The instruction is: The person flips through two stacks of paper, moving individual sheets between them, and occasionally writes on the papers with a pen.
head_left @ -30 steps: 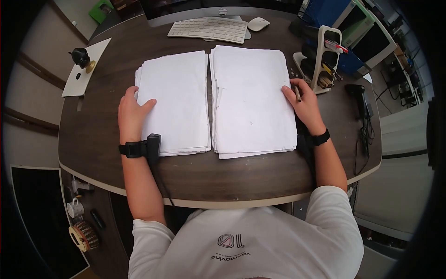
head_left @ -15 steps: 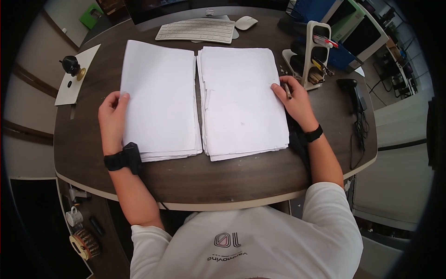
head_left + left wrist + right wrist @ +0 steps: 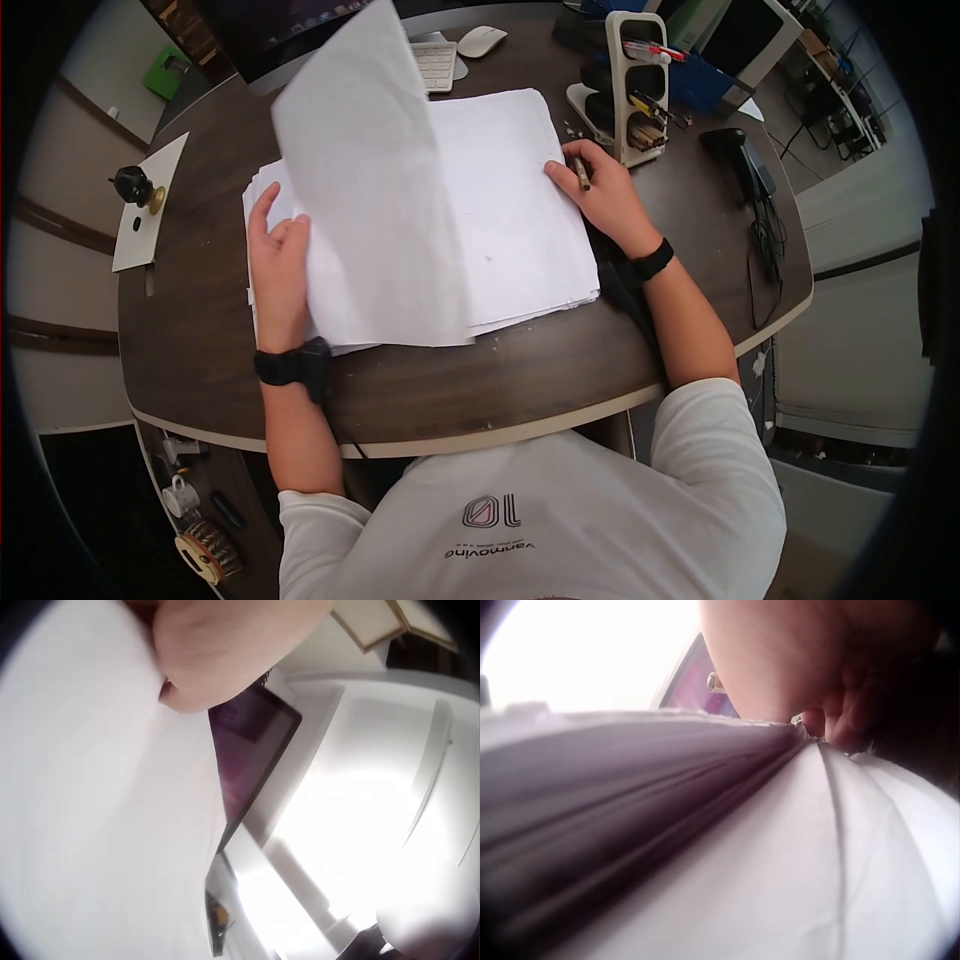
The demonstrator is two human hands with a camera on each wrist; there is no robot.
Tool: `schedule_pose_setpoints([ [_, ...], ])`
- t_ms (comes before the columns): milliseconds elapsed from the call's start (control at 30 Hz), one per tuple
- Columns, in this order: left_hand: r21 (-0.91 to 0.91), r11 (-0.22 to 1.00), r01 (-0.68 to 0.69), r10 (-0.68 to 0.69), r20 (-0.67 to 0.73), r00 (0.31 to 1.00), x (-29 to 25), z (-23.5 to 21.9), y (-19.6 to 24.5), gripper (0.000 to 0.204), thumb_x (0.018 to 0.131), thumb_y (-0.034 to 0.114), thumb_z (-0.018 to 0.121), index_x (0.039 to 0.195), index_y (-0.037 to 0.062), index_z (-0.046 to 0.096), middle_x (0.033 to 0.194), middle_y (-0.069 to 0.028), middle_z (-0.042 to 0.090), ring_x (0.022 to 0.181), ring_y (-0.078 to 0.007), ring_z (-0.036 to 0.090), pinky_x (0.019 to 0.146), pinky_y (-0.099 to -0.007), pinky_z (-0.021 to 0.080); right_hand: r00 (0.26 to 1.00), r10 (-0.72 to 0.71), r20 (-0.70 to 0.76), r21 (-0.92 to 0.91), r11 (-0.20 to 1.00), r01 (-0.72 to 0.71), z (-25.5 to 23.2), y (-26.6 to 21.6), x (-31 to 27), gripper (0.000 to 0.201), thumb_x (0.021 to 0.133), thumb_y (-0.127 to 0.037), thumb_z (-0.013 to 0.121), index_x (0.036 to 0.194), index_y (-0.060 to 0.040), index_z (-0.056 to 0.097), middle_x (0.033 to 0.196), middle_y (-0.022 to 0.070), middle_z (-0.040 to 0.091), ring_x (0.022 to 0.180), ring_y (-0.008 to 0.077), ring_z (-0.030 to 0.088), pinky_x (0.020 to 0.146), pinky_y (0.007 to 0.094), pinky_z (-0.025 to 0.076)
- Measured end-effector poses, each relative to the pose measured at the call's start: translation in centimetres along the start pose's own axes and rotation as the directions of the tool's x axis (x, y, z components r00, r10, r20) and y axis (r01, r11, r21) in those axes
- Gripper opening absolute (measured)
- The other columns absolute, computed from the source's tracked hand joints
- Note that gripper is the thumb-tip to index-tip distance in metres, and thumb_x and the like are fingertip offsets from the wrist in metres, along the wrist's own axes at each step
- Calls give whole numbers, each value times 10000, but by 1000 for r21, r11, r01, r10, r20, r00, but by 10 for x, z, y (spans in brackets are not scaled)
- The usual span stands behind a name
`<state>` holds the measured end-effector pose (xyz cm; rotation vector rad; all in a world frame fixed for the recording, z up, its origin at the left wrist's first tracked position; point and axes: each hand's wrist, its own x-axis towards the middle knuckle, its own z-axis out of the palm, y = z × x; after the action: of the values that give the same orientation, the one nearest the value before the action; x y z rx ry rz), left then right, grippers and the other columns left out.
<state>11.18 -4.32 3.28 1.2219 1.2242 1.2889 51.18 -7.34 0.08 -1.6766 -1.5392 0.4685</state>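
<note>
A large white sheet (image 3: 365, 170) stands lifted and curved over the left paper stack (image 3: 262, 185), its lower right corner lapping onto the right paper stack (image 3: 520, 190). My left hand (image 3: 278, 265) pinches the sheet's left edge, with the index finger pointing up. In the left wrist view the sheet (image 3: 97, 787) fills the left side, beside the hand (image 3: 232, 645). My right hand (image 3: 608, 195) grips the right stack's edge, thumb on top, and has a thin brown pen (image 3: 581, 175) between its fingers. Fanned page edges (image 3: 630, 787) show in the right wrist view.
Behind the papers are a keyboard (image 3: 436, 68), partly covered by the sheet, a mouse (image 3: 482, 41) and a monitor (image 3: 260, 45). A pen holder (image 3: 620, 90) stands beyond the right hand. At right lies a black scanner (image 3: 735, 160) with its cable; a white board (image 3: 150, 220) is at left.
The left hand has taken the top sheet's left edge, raised it off the left stack and swung it rightward. The right hand keeps its hold. The head view has shifted.
</note>
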Motion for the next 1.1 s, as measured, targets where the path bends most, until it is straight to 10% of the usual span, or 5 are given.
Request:
schedule_pose_setpoints([
  [300, 252, 959, -128, 84, 177, 981, -31, 64, -15, 207, 1030, 87, 653, 1209, 18, 731, 899, 56, 609, 720, -30, 427, 666, -216, 408, 1000, 11, 2, -16, 1000, -11, -1, 2, 0, 459, 945, -375, 798, 1208, -10, 703, 917, 170, 745, 839, 301, 725, 783, 389, 567],
  [467, 437, 873, -217, 86, 299, 950, -39, 67, -8, 409, 1002, 91, 695, 1405, 22, 683, 1058, 39, 683, 759, -39, 443, 686, -201, 420, 999, -38, 3, 16, 999, 38, 0, 7, -2, 390, 976, -291, 764, 1241, -14, 694, 965, 152, 745, 810, 236, 676, 774, 358, 551],
  [633, 452, 819, -353, 230, 305, 924, -41, 69, -12, 528, 999, 92, 694, 1516, 30, 607, 1393, -121, 683, 1165, -175, 654, 1020, -301, 507, 1000, 2, 24, -12, 1000, -2, -2, 4, -2, 382, 982, -291, 763, 1233, -10, 697, 956, 156, 746, 807, 239, 683, 774, 364, 552],
  [733, 466, 811, -354, 227, 307, 924, -40, 71, -18, 562, 992, 109, 704, 1535, 28, 582, 1545, -223, 588, 1448, -305, 548, 1191, -383, 419, 1000, -21, 13, 9, 1000, 21, -2, 6, -3, 375, 989, -287, 759, 1230, -7, 697, 960, 157, 748, 810, 242, 685, 776, 366, 554],
  [1100, 462, 766, -447, 237, 443, 864, -37, 63, -11, 623, 937, 60, 709, 1543, 29, 569, 1591, -285, 525, 1551, -372, 440, 1242, -424, 372, 993, -115, -26, 43, 992, 116, 1, 12, -2, 330, 1007, -275, 724, 1204, -12, 695, 998, 203, 762, 921, 358, 741, 842, 404, 575],
])
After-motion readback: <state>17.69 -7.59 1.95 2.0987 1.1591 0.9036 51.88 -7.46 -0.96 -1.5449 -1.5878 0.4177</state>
